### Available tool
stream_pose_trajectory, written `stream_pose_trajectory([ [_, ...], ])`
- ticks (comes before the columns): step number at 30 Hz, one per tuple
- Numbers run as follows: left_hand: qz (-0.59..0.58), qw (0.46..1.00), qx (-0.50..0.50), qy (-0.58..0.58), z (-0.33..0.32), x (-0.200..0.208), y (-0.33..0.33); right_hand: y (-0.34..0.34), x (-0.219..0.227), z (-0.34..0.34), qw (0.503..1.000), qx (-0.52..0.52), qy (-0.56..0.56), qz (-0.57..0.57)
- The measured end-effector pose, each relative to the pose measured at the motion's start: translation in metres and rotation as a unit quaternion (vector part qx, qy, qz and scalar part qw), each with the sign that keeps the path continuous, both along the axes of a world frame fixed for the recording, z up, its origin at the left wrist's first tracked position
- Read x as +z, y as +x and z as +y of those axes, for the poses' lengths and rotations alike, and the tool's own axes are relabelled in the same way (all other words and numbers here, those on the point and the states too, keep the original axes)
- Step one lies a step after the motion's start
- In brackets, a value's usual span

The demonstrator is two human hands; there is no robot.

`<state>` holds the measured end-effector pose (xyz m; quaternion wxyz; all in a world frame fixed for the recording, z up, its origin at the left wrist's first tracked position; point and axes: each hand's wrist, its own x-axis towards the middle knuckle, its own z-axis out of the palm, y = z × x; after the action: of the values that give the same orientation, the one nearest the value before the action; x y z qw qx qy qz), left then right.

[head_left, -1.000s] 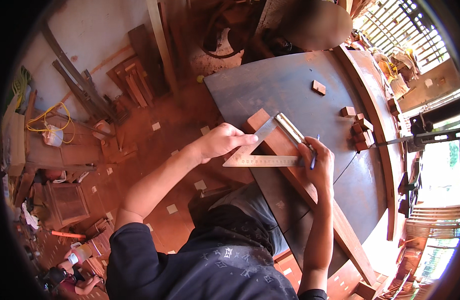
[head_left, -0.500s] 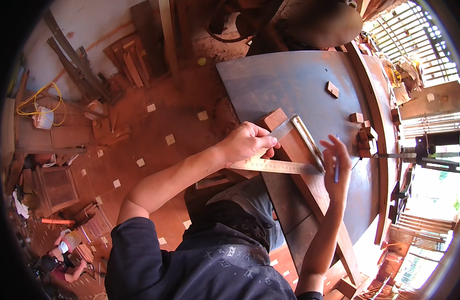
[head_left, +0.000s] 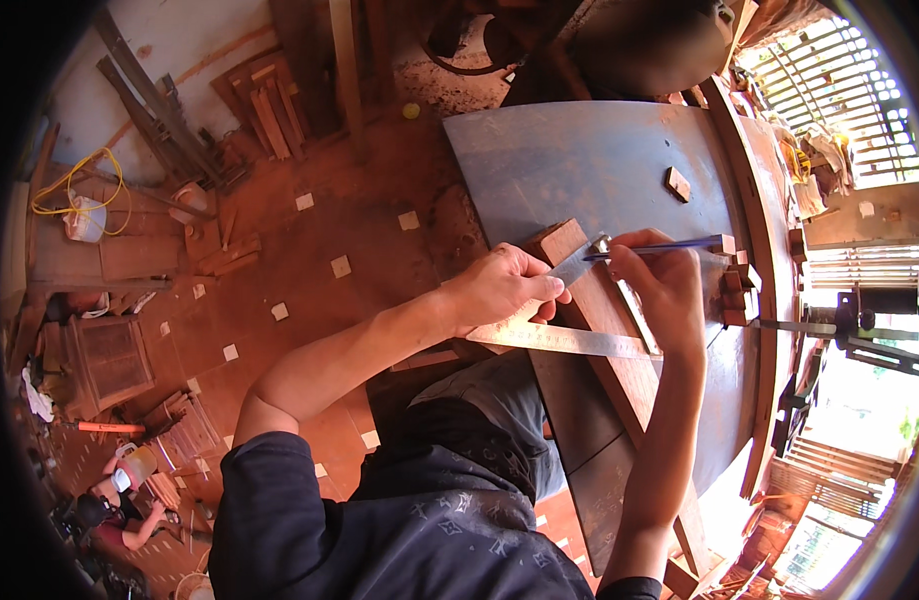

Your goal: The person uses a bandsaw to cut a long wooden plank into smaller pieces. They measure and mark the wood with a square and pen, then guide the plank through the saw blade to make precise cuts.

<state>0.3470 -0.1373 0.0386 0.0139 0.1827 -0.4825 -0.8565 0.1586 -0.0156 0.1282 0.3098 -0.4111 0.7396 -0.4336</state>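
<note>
My left hand point(head_left: 511, 288) is closed on a metal triangle square point(head_left: 584, 342), thumb on top. The square lies across a long reddish wooden beam point(head_left: 627, 395), which rests at a slant on the blue-grey tabletop point(head_left: 569, 150). A thin blue pen point(head_left: 669, 246) is pinched in my right hand point(head_left: 669, 290). It points left, its tip at the upper edge of the square near the beam's far end. My right hand partly hides the square's thick edge; I cannot tell whether the tip touches the wood.
A small wood block point(head_left: 677, 184) lies farther back on the table. Several more blocks point(head_left: 741, 298) are piled by the long rail point(head_left: 741, 170) at the right. Planks point(head_left: 269, 115) lean at the back left. Another person point(head_left: 119, 510) sits at the lower left.
My right hand has moved up and inward from beside the beam, bringing the pen to the square's upper edge. My left hand keeps its grip on the square.
</note>
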Motion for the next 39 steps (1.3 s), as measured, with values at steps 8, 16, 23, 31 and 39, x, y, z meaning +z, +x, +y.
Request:
stream_pose_trajectory([
  [8, 0.006, 1.0, 0.001, -0.003, 0.001, -0.002, 0.0, 0.005, 0.004, -0.035, 0.985, 0.094, 0.1, 0.107],
  [16, 0.007, 1.0, 0.004, -0.003, 0.001, -0.001, 0.001, 0.008, 0.005, -0.041, 0.98, 0.122, 0.081, 0.137],
  [23, -0.005, 1.0, -0.009, -0.019, -0.001, 0.001, 0.001, 0.013, 0.013, -0.043, 0.974, 0.139, 0.082, 0.159],
  [31, -0.016, 1.0, -0.002, -0.016, 0.0, 0.002, 0.002, 0.009, 0.007, -0.045, 0.969, 0.139, 0.088, 0.186],
  [39, -0.018, 0.998, -0.012, -0.051, -0.002, 0.001, 0.001, -0.008, 0.007, -0.044, 0.979, 0.118, 0.063, 0.154],
])
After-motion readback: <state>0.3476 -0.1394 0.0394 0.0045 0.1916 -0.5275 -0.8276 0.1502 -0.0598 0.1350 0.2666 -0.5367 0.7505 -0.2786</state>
